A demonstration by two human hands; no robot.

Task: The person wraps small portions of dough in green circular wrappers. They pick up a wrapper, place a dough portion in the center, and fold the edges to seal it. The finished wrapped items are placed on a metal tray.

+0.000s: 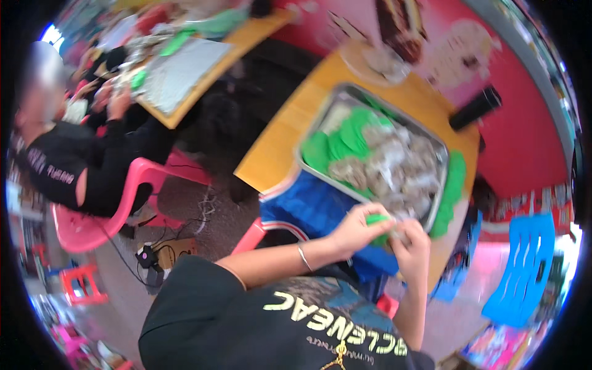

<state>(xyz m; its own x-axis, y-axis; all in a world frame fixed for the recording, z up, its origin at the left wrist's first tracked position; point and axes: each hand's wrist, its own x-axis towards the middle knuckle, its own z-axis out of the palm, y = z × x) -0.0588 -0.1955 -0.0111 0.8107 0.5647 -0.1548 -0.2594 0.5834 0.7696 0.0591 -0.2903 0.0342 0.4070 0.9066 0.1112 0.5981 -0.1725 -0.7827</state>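
Note:
My left hand (357, 232), with a bangle on its wrist, pinches a small green piece (377, 219) between thumb and fingers. Close beside it, my right hand (411, 245) has its fingers pinched together; what lies in them is too blurred to name. Both hands are over the near edge of a metal tray (446, 179). Flat green pieces (348, 140) fill the tray's left part. To their right lie several clear plastic bundles (404, 163) with greyish-brown contents. More green pieces (455, 191) overlap along the tray's right side.
A wooden table (280, 145) carries the tray, with a black cylinder (476, 108) at its far right. Blue cloth (314, 206) hangs at the near edge. On the left, another person (80, 160) sits on a pink chair (132, 197) by a second table (246, 46). A blue chair (523, 271) stands right.

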